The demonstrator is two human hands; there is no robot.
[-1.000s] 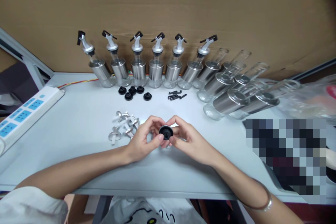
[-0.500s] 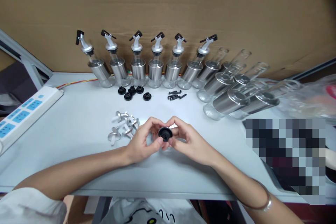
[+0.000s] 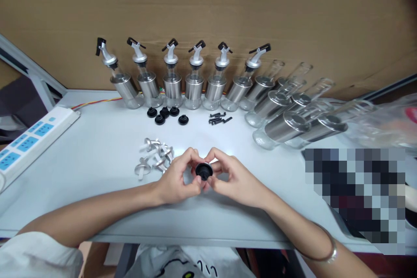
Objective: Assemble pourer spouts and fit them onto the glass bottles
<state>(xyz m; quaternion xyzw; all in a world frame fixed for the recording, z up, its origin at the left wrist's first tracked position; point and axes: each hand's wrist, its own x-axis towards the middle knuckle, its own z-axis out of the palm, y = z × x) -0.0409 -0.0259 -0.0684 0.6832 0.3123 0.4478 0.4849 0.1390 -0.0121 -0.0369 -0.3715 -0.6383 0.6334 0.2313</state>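
Between both hands is a pour spout (image 3: 204, 171), its black ribbed stopper side facing up inside a thin silver rim. My left hand (image 3: 180, 177) pinches its left edge with thumb and fingers. On the opposite edge, my right hand (image 3: 233, 178) grips it the same way. The spout's underside is hidden by the fingers. Left of my left hand lies a pile of silver pourer tops (image 3: 156, 155). Farther back sit several black stoppers (image 3: 164, 113), and right of them a few small black levers (image 3: 219, 118).
Along the cardboard backing stands a row of glass-and-steel bottles (image 3: 194, 89) with lever pourers fitted. Several open-necked bottles (image 3: 286, 128) crowd the right. A white power strip (image 3: 35, 139) lies at the left; a clear plastic bag (image 3: 387, 117) and a blurred-out object fill the right side.
The hands and the pour spout have shifted very slightly down and left, and the spout is turned a little more face up. Both hands keep their grip.
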